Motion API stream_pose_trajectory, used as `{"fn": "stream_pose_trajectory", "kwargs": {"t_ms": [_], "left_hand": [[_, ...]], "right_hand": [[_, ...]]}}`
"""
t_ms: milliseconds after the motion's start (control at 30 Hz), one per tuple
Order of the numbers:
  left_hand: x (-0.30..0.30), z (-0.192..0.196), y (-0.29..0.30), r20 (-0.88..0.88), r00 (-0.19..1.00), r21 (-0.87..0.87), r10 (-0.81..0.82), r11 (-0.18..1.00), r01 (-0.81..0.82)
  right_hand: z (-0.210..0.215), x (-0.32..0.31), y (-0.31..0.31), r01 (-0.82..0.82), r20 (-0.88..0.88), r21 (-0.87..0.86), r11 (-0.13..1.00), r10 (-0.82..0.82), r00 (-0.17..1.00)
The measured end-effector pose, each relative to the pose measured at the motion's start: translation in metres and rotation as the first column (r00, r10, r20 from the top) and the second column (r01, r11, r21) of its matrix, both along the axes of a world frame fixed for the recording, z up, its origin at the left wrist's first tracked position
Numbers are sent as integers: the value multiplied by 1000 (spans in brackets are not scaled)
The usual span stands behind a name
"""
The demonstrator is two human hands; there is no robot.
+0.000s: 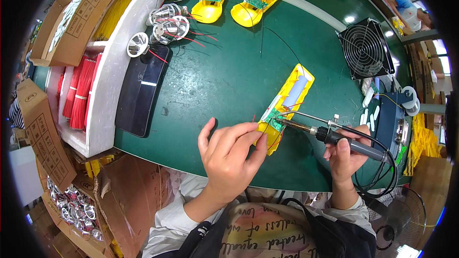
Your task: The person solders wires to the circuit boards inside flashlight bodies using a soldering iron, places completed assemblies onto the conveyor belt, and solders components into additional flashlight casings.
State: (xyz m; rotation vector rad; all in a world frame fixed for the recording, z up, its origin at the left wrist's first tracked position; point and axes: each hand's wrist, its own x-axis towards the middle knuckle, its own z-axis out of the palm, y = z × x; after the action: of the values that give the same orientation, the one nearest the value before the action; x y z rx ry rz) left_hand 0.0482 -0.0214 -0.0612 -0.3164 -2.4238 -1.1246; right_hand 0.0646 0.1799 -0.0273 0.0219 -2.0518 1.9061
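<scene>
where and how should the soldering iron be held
Probably best by its dark handle, from the right, as the right hand holds it: the bare metal shaft points left toward the circuit board, leaving the handle on the right.

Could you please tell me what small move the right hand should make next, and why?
Probably steady the soldering iron and press its tip lightly to the green circuit board: the right hand grips the iron, its tip is at the board, though contact is unclear, and the left hand is at the edge of the yellow housing.
</scene>
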Motion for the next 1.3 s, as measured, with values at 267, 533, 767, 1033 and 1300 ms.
{"fn": "stream_pose_trajectory", "kwargs": {"t_ms": [267,533,767,1033,1300], "left_hand": [[-2,-2,2,9,1000,-10,8,1000,-8],[-1,-3,2,-14,1000,-9,22,1000,-22],[-1,0,2,-13,999,-9,36,999,-36],[-1,-1,3,-34,998,-10,47,999,-48],[-1,-1,3,-23,999,2,49,999,-49]], "right_hand": [[-1,1,1,-11,28,57,998,10,1000],[2,0,-2,-32,-5,16,999,32,999],[1,0,-3,-26,-28,12,1000,26,999],[0,0,0,-21,-40,29,999,23,999],[-1,2,2,-18,-63,32,999,20,998]]}}
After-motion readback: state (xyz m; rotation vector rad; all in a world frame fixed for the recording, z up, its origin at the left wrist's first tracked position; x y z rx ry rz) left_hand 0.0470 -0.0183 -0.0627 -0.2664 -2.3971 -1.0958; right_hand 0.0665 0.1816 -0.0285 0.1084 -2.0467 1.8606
